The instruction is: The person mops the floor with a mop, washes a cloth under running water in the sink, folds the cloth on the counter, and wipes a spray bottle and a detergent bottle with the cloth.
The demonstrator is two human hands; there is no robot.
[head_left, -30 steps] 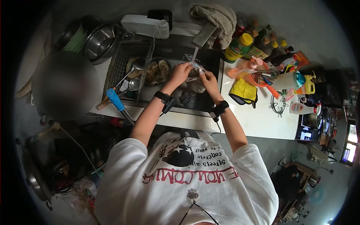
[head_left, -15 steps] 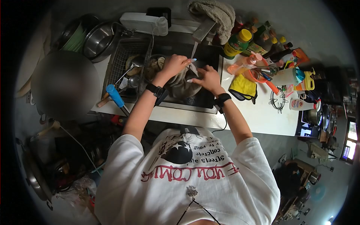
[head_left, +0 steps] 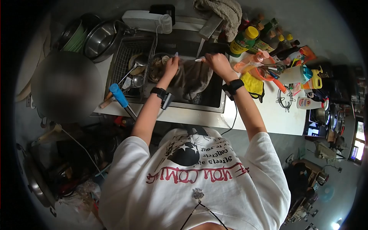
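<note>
A dark grey-brown wet cloth (head_left: 191, 76) hangs stretched between my two hands over the sink (head_left: 195, 106). My left hand (head_left: 171, 68) pinches its upper left corner, fingers pointing away from me. At the upper right edge, my right hand (head_left: 219, 64) is closed on the cloth in a fist-like grip. The cloth's lower end droops towards the sink floor near the drain. Behind it a thin stream of water (head_left: 200, 46) falls from the faucet (head_left: 211, 27). More crumpled cloth (head_left: 158, 67) sits in a bowl left of my left hand.
Left in the sink, a wire basket (head_left: 118, 65) holds a ladle (head_left: 141, 59). A blue-handled tool (head_left: 119, 96) leans over the front edge. Metal bowls (head_left: 99, 44) stand at the back left. On the right counter are bottles (head_left: 245, 40), a yellow cloth (head_left: 252, 85) and a wire stand (head_left: 285, 100).
My hands have moved apart, the right one up and to the right. The cloth, bunched low in the sink before, is now lifted and spread between them.
</note>
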